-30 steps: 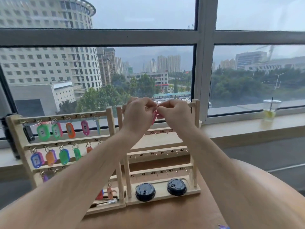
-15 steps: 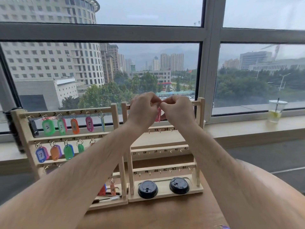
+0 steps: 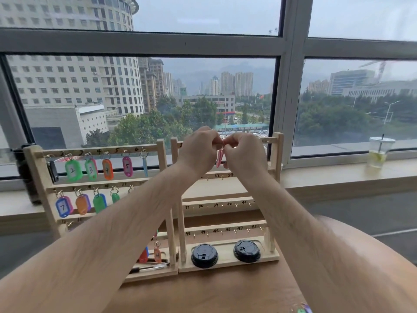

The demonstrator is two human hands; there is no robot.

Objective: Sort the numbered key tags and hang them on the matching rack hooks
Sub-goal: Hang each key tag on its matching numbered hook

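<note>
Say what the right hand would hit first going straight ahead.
Likely the right rack's top rail, just behind the right hand holding the pink tag; depth is unclear.

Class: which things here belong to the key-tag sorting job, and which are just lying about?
Job: pink tag, pinched by left hand and right hand; left rack; right rack; hung tags.
Lying about: black lids; drink cup; pens.

Pink tag (image 3: 220,158) number hidden; forearm (image 3: 135,211) covers left rack (image 3: 37,168).

Pale matt wooden racks (image 3: 228,202) carry glossy plastic key tags (image 3: 72,170) on metal rings.
</note>
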